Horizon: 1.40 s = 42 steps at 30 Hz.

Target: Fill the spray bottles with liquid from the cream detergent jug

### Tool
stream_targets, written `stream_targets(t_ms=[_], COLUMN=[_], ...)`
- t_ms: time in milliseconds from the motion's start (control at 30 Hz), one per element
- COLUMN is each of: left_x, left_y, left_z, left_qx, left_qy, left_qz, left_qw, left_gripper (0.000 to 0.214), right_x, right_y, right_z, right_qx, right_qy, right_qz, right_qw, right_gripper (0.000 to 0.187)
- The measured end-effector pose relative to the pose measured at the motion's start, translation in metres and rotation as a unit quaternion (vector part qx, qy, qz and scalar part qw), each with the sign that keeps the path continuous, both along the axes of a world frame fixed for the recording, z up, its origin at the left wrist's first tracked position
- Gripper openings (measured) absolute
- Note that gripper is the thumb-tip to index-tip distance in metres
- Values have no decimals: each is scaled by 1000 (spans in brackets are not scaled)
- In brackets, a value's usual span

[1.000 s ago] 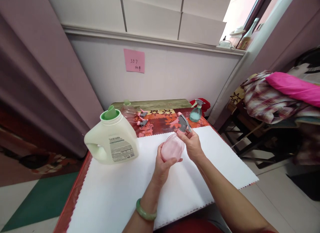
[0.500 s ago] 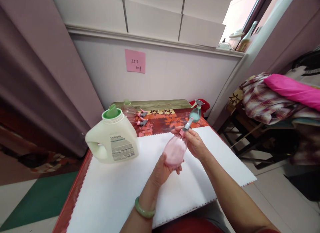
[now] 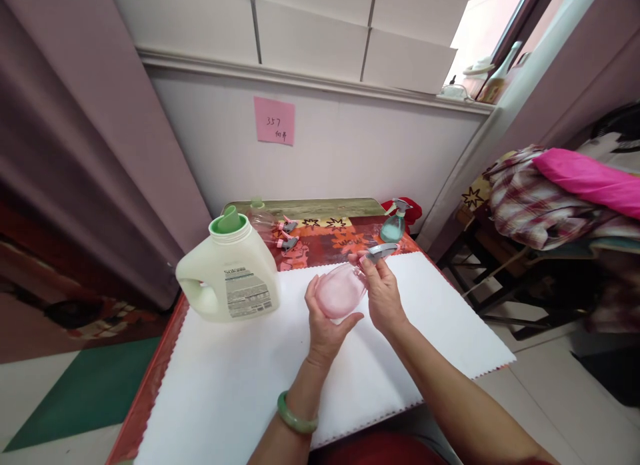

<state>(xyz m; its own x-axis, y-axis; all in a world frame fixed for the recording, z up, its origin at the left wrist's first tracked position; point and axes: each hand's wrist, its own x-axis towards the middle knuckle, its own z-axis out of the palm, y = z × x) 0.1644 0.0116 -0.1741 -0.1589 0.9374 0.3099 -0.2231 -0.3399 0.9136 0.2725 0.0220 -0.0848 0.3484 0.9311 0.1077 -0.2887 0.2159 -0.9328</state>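
Just right of the frame's centre, here's the pink bottle [image 3: 340, 293], tipped with its neck toward the upper right, above the white mat [image 3: 240, 385]. The left hand [image 3: 325, 335] cups its body, fingers curled around the left side, thumb stretched out along the lower edge, looking none too firm. Up at the neck, the right hand [image 3: 384, 298] has its fingers closed around the grey-and-pink spray head [image 3: 381, 253]; whether the collar sits straight is hidden by those fingers. And there's the danger! With that loose thumb, the smooth body could spin or slip under a twist. A crooked collar might cross its thread, and at this tilt the bottle could leak if it holds liquid. The big jug [image 3: 245, 285], left of centre, stands open-mouthed, well apart; a stray elbow might knock it.
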Motion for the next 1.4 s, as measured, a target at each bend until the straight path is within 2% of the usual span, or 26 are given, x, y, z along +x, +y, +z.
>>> stream_targets(t_ms=[33, 100, 133, 167, 267, 300, 333, 467, 567, 700, 800, 833, 900, 1000, 1067, 1267, 1400], left_x=[1, 1, 0, -1, -7, -8, -10, -12, -10, -3, 0, 0, -2, -7, -10, -11, -7], left_y=[0, 1, 1, 2, 3, 3, 3, 1, -1, -3, -4, -3, -3, -3, -3, -6, -6], left_z=[2, 8, 11, 13, 16, 16, 15, 15, 17, 16, 12, 10, 9, 11, 15, 27, 23], left_qx=[-15, -61, -95, -139, -261, -277, -279, -244, -193, -132, -113, -113, -128, -179, -195, -162, -150], left_qy=[-36, -112, -148, -181, -245, -244, -244, -263, -252, -195, -163, -166, -189, -226, -231, -209, -196], left_qz=[-20, -70, -116, -179, -378, -409, -418, -387, -363, -279, -238, -244, -294, -397, -425, -368, -325], left_qw=[999, 989, 978, 957, 854, 835, 829, 849, 876, 931, 951, 949, 928, 871, 853, 891, 913], left_gripper=[113, 93, 85, 85, 100, 100, 97, 74, 73, 68, 80, 85, 90, 80, 77, 75, 67], right_x=[0, 2, 3, 6, 13, 16, 18, 23, 22, 20, 20, 20, 20, 22, 23, 26, 24], right_y=[-1, -1, -1, -1, 1, 1, 1, 2, 3, 4, 4, 4, 3, 0, -3, -10, -10], right_z=[0, 2, 2, 2, 2, 2, 2, 3, 4, 3, 0, -1, -4, -8, -8, 4, 9], right_qx=[6, 32, 48, 63, 93, 98, 101, 103, 84, 66, 75, 81, 98, 110, 108, 104, 63], right_qy=[2, -2, -9, -18, -53, -65, -78, -118, -125, -114, -103, -95, -74, -46, -49, -199, -208], right_qz=[4, 24, 39, 54, 90, 95, 98, 81, 58, 28, 13, 12, 20, 66, 94, 115, 112], right_qw=[1000, 999, 998, 996, 990, 988, 987, 984, 987, 991, 992, 992, 992, 991, 988, 968, 970], right_gripper=[33, 30, 28, 26, 23, 22, 22, 24, 28, 31, 30, 29, 28, 28, 30, 32, 39])
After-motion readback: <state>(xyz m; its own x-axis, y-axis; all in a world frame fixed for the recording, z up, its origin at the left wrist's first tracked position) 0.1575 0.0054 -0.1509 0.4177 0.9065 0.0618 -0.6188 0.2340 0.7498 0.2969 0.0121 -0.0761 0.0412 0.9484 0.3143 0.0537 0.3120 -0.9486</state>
